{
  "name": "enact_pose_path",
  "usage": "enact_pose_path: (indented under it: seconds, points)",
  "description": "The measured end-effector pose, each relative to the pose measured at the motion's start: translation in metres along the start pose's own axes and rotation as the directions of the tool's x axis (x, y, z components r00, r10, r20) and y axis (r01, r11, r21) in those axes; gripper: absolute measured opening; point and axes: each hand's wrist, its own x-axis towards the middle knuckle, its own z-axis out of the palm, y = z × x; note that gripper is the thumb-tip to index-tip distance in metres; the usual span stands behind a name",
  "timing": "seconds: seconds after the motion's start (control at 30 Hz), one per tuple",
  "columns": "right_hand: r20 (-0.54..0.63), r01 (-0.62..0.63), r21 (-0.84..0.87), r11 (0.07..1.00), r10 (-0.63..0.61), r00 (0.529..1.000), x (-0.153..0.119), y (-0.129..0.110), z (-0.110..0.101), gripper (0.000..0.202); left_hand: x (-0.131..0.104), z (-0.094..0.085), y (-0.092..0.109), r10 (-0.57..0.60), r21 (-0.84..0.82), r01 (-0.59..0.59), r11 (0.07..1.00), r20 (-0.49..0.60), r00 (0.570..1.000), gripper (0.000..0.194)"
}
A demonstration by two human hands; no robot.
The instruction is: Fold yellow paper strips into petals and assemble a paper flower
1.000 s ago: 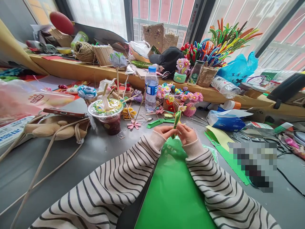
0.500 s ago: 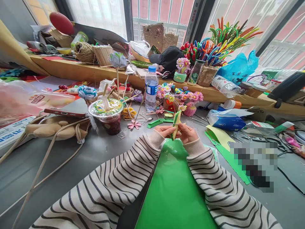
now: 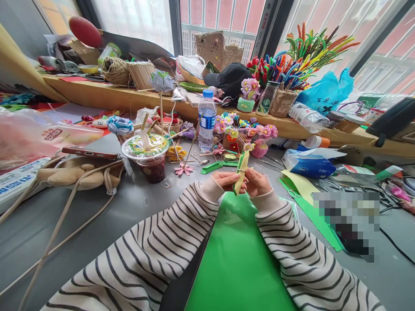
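A small folded strip of yellow and green paper (image 3: 241,172) is held upright, slightly tilted, between both hands. My left hand (image 3: 226,179) pinches its left side. On its right side, the fingers of my right hand (image 3: 257,181) close on it near the middle. Below the hands lies a large glossy green sheet (image 3: 240,255). Folded green paper pieces (image 3: 212,167) rest on the grey table (image 3: 136,233) just beyond my left hand.
A lidded drink cup (image 3: 152,166) and a water bottle (image 3: 206,123) stand left of and beyond the hands. Crocheted flowers (image 3: 231,129) are behind them. To the right are yellow and green paper (image 3: 311,211), scissors (image 3: 294,194) and a blue tissue pack (image 3: 308,163).
The folded paper has turned slightly and its upper end leans further right. My fingers have shifted a little on it; both hands still hold it.
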Motion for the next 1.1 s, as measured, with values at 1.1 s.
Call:
enact_pose_path:
  seconds: [1.1]
  points:
    - [-0.148,0.033,-0.052,0.998,-0.040,0.988,0.007,0.010,-0.007,0.021,0.009,0.001,-0.009,0.405,0.632,-0.180,0.753,-0.231,0.885,0.025]
